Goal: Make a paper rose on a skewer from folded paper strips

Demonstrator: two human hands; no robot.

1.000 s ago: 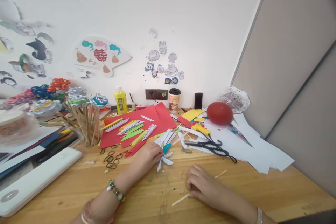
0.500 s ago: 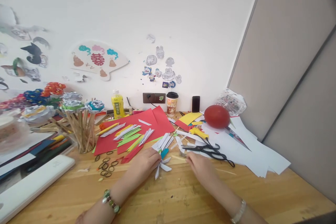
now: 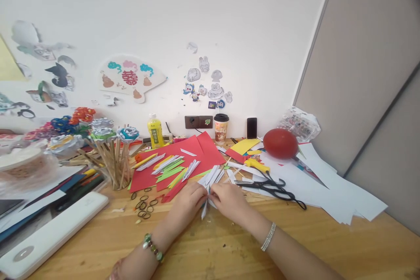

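Observation:
My left hand (image 3: 190, 199) is closed on a small folded-paper piece (image 3: 204, 211) whose white points stick out below the fingers. Close against it, my right hand (image 3: 227, 199) pinches at the same piece from the other side; its fingertips are partly hidden. Just behind both hands lies a bunch of folded white paper strips (image 3: 211, 176). Further left, more folded strips (image 3: 170, 170) in green, yellow and white rest on red paper sheets (image 3: 144, 180). Black scissors (image 3: 277, 190) lie to the right of my right hand.
Black rubber bands (image 3: 143, 208) and a long white device (image 3: 62, 232) lie left. A container of wooden sticks (image 3: 116, 166), a yellow drink bottle (image 3: 155, 131), a paper cup (image 3: 221, 129) and a phone (image 3: 252, 128) stand behind. White sheets (image 3: 348, 192) and a red balloon (image 3: 280, 143) are right.
My right hand has moved left from beside the scissors to meet my left hand at the folded paper. The view has shifted slightly left.

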